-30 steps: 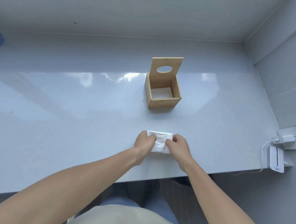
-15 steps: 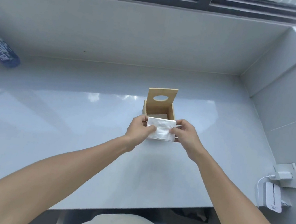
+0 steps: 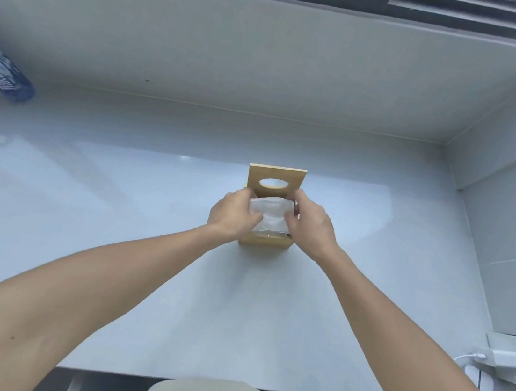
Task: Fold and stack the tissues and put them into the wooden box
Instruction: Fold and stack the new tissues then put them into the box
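Reaching out over the pale grey glossy countertop (image 3: pixel 109 240), two bare forearms lead to the hands that meet over the small square light-wood box (image 3: pixel 265 240), well out from the near edge. The left hand (image 3: pixel 234 213) pinches the left side of the folded white tissue stack (image 3: pixel 269 215), and the right hand (image 3: pixel 310 225) pinches its right side, fingers curled in narrow on the paper with the thumbs on top. The stack sits at the mouth of the box, apparently part-way in, its lower edge just behind the front wall; how deep it goes I cannot tell. It looks soft, slightly crumpled and faintly shiny on top, a squarish pad about as wide as the opening. Such paper should be very light and limp, prone to buckle or fan apart, so a hold on both short edges seems wise, easing it down level. Behind the hands stands the upright wooden lid (image 3: pixel 276 181) with its oval slot, open and tilted back. Far left lies a blue labelled plastic bottle (image 3: pixel 1 75), and at the right wall hangs a white plug with charger (image 3: pixel 505 359).
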